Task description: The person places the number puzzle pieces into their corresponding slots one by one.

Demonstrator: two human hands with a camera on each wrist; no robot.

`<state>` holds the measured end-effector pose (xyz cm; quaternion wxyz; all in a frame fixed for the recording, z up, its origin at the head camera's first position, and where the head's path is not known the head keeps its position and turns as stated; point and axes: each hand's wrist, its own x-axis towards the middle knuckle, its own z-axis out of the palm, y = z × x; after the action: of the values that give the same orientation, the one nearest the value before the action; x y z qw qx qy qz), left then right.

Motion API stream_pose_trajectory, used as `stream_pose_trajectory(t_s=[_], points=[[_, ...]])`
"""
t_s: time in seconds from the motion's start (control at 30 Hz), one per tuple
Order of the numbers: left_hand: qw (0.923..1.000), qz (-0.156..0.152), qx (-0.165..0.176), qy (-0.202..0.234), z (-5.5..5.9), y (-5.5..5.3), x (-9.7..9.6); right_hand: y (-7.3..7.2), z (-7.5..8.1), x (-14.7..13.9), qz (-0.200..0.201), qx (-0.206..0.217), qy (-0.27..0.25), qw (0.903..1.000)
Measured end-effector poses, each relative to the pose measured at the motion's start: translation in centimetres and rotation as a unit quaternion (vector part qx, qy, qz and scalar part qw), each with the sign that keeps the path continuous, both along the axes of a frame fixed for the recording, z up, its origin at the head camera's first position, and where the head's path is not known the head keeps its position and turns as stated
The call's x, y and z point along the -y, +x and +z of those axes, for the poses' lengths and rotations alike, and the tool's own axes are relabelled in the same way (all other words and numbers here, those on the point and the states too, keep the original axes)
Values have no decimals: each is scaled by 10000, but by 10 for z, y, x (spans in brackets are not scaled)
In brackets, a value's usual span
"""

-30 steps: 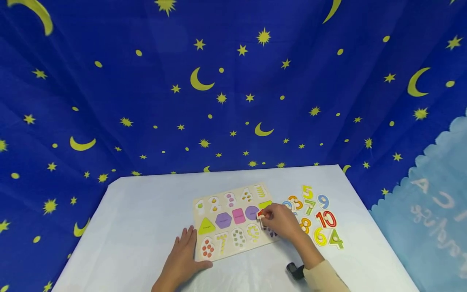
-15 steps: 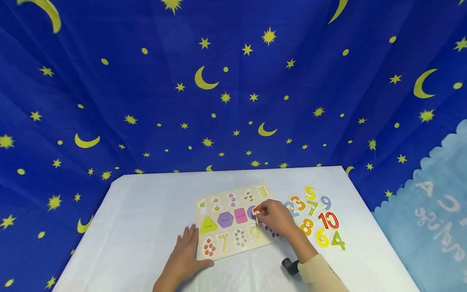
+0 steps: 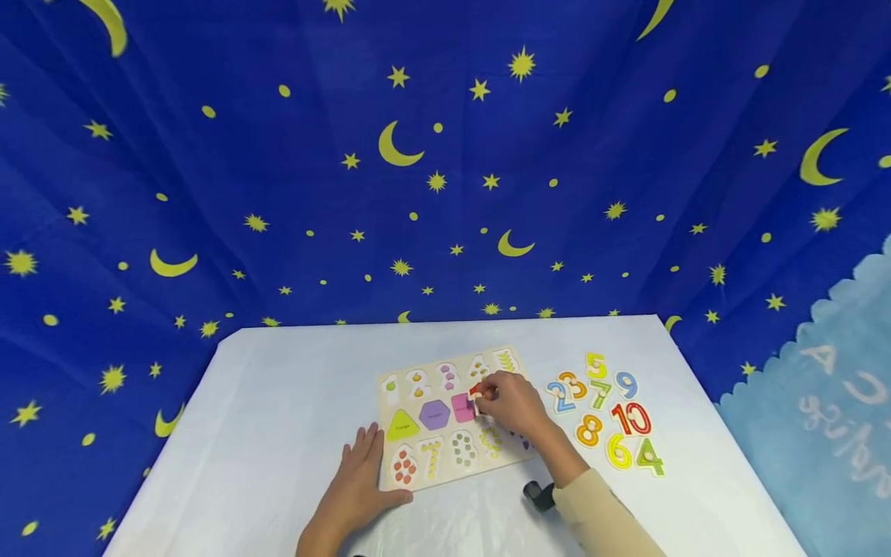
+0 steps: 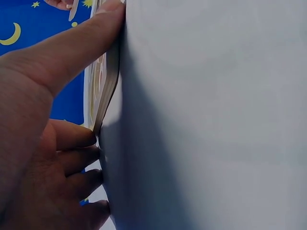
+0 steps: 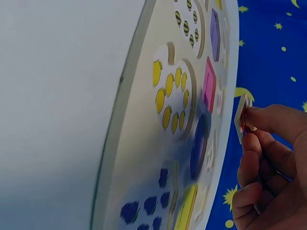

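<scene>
A pale wooden puzzle board point(image 3: 447, 456) lies on the white table, with number-shaped recesses picturing fruit and a middle row of coloured shapes. My left hand point(image 3: 355, 487) rests at its near left corner, fingers extended along the left side and thumb point(image 4: 81, 45) against the near edge. Above the board, my right hand point(image 3: 515, 406) pinches a red number puzzle piece point(image 5: 241, 117) between thumb and fingertips. That piece looks like a 1 and overlaps the pink rectangle point(image 3: 462, 407) in the head view. The hand and forearm hide part of the board's right side.
Several loose number pieces lie right of the board, among them a blue 2 point(image 3: 561, 396), a red 10 point(image 3: 632, 418) and a green 4 point(image 3: 650, 457). A black object point(image 3: 538, 495) sits by the right wrist. A blue star-and-moon cloth point(image 3: 445, 193) hangs behind the table.
My right hand has carried the red piece leftward over the board, from near the purple circle to the pink rectangle. The left hand keeps its place at the board's corner.
</scene>
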<state>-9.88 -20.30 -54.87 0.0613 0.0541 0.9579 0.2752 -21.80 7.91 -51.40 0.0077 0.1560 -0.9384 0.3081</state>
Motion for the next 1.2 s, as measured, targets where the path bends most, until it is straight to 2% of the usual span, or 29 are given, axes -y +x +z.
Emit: stream_pose_trajectory(t_s=[0.17, 0.43, 0.63, 1.0, 1.2], points=[[10000, 10, 30, 48, 1, 1, 0, -4, -1, 9, 85, -44, 54, 9999], [9997, -144, 182, -37, -1, 3, 1, -7, -7, 24, 183, 233, 93, 9995], [9998, -118, 168, -10, 0, 2, 3, -13, -7, 35, 239, 140, 95, 9996], [9999, -97, 43, 32, -2, 0, 4, -23, -5, 50, 288, 259, 128, 9992], [9999, -132, 23, 61, -4, 1, 5, -28, -7, 65, 445, 354, 210, 9982]])
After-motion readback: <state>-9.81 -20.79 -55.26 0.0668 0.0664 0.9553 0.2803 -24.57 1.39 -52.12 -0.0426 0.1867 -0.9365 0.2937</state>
